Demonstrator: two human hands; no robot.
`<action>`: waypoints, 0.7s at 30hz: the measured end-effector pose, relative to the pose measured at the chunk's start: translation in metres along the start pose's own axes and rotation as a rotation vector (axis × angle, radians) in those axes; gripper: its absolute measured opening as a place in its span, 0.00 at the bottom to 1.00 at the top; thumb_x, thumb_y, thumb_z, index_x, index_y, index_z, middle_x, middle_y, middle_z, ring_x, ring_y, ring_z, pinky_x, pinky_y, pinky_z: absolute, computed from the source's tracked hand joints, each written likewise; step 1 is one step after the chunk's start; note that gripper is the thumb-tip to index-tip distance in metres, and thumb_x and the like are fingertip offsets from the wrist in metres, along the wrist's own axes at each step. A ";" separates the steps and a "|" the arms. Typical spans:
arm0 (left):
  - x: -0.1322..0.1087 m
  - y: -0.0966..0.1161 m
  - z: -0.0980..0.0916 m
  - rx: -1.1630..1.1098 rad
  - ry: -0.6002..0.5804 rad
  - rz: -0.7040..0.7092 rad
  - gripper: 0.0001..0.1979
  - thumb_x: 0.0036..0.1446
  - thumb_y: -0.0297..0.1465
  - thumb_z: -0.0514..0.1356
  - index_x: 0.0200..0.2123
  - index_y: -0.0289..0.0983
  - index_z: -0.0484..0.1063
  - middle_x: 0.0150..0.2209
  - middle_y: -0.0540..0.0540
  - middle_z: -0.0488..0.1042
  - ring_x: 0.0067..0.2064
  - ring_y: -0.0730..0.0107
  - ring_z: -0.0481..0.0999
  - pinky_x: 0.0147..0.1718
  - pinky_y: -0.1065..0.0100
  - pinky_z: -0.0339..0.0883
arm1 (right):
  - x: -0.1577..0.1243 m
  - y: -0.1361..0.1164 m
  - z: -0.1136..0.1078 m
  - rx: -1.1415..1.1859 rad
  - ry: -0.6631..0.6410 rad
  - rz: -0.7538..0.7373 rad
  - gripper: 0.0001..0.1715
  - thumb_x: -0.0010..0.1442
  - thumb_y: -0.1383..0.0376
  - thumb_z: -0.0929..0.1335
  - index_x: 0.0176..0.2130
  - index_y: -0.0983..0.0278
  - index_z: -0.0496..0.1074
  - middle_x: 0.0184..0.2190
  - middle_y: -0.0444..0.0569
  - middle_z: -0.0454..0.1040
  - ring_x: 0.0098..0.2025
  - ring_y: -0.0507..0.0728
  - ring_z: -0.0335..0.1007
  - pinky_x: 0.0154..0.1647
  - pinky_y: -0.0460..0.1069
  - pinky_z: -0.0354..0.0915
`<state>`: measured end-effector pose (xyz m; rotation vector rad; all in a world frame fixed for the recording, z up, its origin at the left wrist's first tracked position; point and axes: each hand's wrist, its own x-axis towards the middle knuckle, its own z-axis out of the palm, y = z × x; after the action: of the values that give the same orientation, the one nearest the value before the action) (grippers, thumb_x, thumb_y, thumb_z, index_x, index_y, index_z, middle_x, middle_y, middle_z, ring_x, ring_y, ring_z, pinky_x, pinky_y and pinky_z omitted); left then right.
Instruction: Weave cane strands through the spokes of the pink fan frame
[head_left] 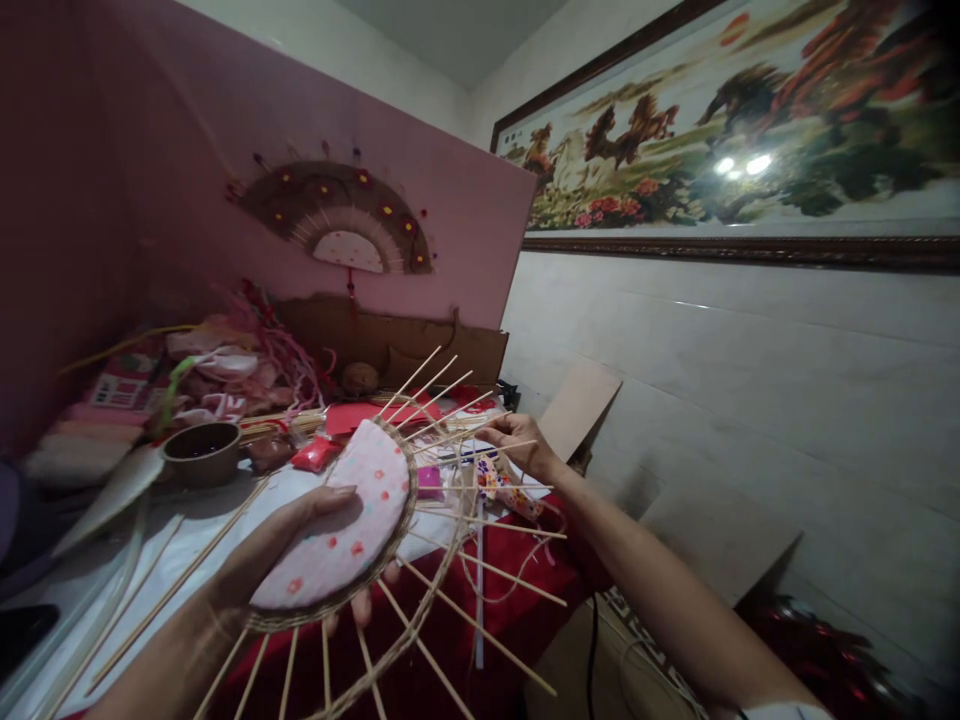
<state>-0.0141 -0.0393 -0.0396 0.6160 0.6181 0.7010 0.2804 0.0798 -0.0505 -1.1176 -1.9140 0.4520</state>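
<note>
My left hand (322,510) grips a half-round piece covered in white cloth with small red and pink flowers (345,540), thumb on top and fingers underneath. Braided twine edges its curve, and thin bamboo sticks (517,578) fan out from it. Brown twine (427,600) runs in an outer arc across the sticks, with a loose loop hanging at the right. At the far upper sticks, my right hand (517,440) is closed, fingertips pinched at the twine beside a stick tip; the exact grip is small and partly hidden.
A finished fan (337,215) is on a pink board behind. On the table stand a brown bowl (201,455), a red packet (315,455), loose sticks (180,580) and a pile of cloth and ribbons (225,370). A framed horse picture (720,130) hangs on the right wall.
</note>
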 end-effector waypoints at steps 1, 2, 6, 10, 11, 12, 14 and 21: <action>0.000 0.000 0.001 0.087 -0.034 -0.028 0.20 0.60 0.32 0.51 0.36 0.20 0.77 0.25 0.26 0.78 0.22 0.50 0.79 0.15 0.67 0.70 | 0.001 -0.002 0.004 0.038 -0.011 0.006 0.22 0.52 0.49 0.68 0.25 0.66 0.75 0.20 0.44 0.70 0.23 0.51 0.62 0.24 0.45 0.57; 0.000 0.000 0.002 0.140 -0.054 -0.033 0.22 0.60 0.33 0.50 0.33 0.20 0.77 0.25 0.24 0.77 0.22 0.52 0.79 0.15 0.70 0.69 | 0.002 -0.004 0.007 0.070 -0.017 0.011 0.22 0.52 0.49 0.68 0.24 0.66 0.74 0.20 0.44 0.70 0.23 0.51 0.62 0.24 0.45 0.58; -0.001 0.000 0.005 0.197 -0.025 -0.025 0.27 0.62 0.34 0.46 0.27 0.21 0.78 0.20 0.25 0.76 0.18 0.59 0.76 0.13 0.75 0.66 | 0.005 -0.014 0.017 0.149 -0.005 0.036 0.23 0.54 0.49 0.67 0.25 0.66 0.74 0.21 0.44 0.71 0.23 0.50 0.62 0.24 0.45 0.58; -0.001 0.000 0.004 0.188 0.036 0.001 0.22 0.60 0.32 0.49 0.32 0.23 0.79 0.22 0.25 0.77 0.18 0.58 0.76 0.12 0.72 0.67 | 0.004 -0.022 0.027 0.174 0.026 0.078 0.21 0.59 0.51 0.65 0.32 0.67 0.73 0.25 0.45 0.72 0.24 0.49 0.64 0.24 0.45 0.61; -0.001 -0.001 0.004 0.178 0.052 0.005 0.21 0.60 0.32 0.49 0.34 0.24 0.78 0.22 0.26 0.77 0.18 0.56 0.77 0.12 0.71 0.67 | 0.002 -0.023 0.030 0.177 0.034 0.088 0.20 0.60 0.52 0.65 0.35 0.67 0.73 0.27 0.45 0.72 0.24 0.49 0.65 0.24 0.45 0.62; -0.001 -0.001 0.003 0.163 0.067 0.011 0.20 0.60 0.32 0.50 0.36 0.24 0.78 0.21 0.27 0.77 0.18 0.56 0.77 0.12 0.71 0.67 | 0.001 -0.025 0.033 0.179 0.042 0.097 0.19 0.61 0.53 0.65 0.37 0.67 0.72 0.30 0.45 0.72 0.26 0.49 0.66 0.26 0.46 0.64; -0.001 -0.001 0.002 0.124 0.085 0.006 0.20 0.60 0.32 0.50 0.41 0.25 0.77 0.20 0.29 0.77 0.18 0.55 0.76 0.11 0.70 0.67 | -0.003 -0.030 0.041 0.181 0.060 0.109 0.17 0.63 0.56 0.65 0.42 0.67 0.70 0.35 0.46 0.73 0.31 0.51 0.70 0.31 0.48 0.68; 0.000 -0.002 0.003 -0.021 0.043 0.030 0.19 0.59 0.31 0.52 0.48 0.26 0.74 0.24 0.30 0.78 0.20 0.49 0.78 0.12 0.64 0.70 | -0.011 -0.048 0.044 0.172 0.142 0.094 0.19 0.63 0.59 0.65 0.50 0.65 0.67 0.49 0.50 0.69 0.46 0.59 0.69 0.45 0.57 0.69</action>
<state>-0.0112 -0.0418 -0.0393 0.5927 0.6417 0.7500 0.2218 0.0497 -0.0490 -1.0999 -1.6717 0.5628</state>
